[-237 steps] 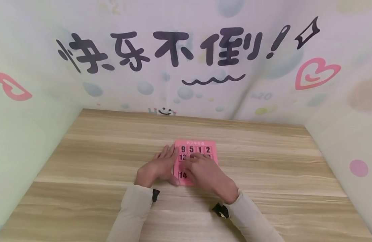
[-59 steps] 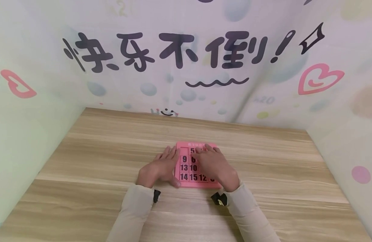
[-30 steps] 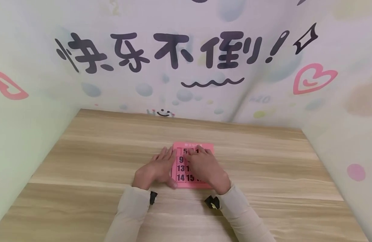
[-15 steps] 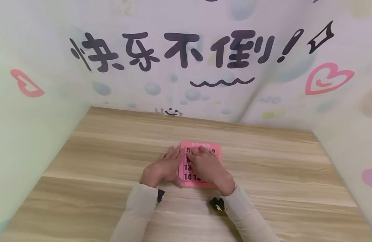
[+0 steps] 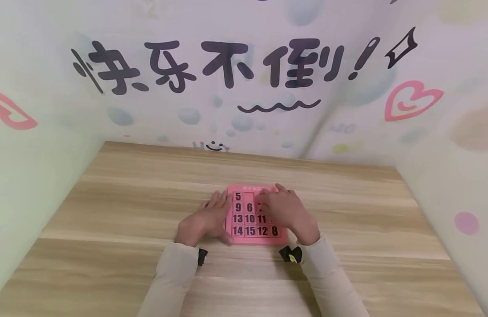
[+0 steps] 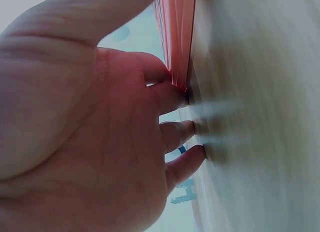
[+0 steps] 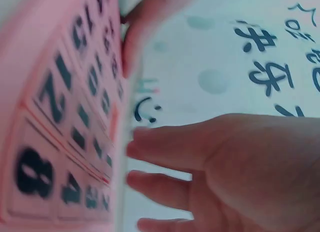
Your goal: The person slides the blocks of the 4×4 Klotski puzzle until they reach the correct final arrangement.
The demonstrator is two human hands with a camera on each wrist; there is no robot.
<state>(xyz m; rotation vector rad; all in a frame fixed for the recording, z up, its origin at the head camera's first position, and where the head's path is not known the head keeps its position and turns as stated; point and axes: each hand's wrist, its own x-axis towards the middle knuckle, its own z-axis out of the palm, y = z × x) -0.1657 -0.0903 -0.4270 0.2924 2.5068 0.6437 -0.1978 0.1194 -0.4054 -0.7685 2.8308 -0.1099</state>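
Note:
A pink sliding number puzzle [image 5: 256,241] lies flat on the table. Tile 5 [image 5: 238,197] is in its top left corner, with a vacant slot [image 5: 249,197] just right of it. My left hand [image 5: 208,220] rests along the left edge, thumb at the near corner; in the left wrist view its fingertips [image 6: 199,151] meet the tabletop beside the frame. Over the upper right tiles lies my right hand [image 5: 288,209], fingertips at the top row, hiding several numbers. From the right wrist, tile 8 [image 7: 32,172] shows at the near right corner, with fingers [image 7: 160,144] extended over the board.
The wood-grain table [image 5: 129,211] runs back to a printed cloth wall [image 5: 212,119] with dark lettering. Pale side walls stand left and right. Black wrist straps [image 5: 290,254] show at both pale sleeves.
Tile 5 has slid left into the top left corner, leaving the slot beside it vacant. Tiles 9 and 13 sit one row lower than at first. The right hand has shifted rightward; the left stays put.

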